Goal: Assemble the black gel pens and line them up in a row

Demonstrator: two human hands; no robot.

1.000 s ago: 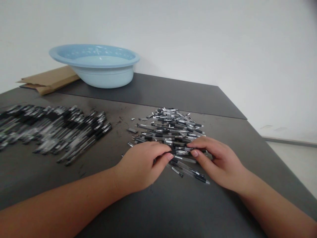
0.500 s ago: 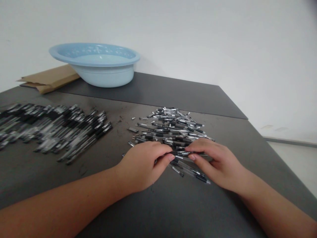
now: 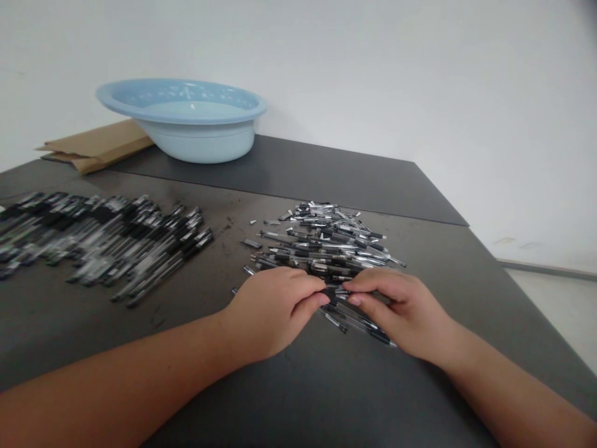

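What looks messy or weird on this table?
Dark smudges dirty the table beside the slanted row of pens. A tiny loose piece lies apart from the jumbled pile of pens, so it looks stray.

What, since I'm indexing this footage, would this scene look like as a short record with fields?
Left hand: thumb and forefinger pinching a slim black plastic pen piece
Right hand: thumb and forefinger pinching, apparently, its other end; partly hidden
Beneath and beyond hands: loose pile of clear-and-black plastic pens and small silvery parts
Left side: slanted spread of clear-and-black pens, blurred
Back left: round light-blue plastic basin, partly hiding folded brown paper
Surface: dark grey table
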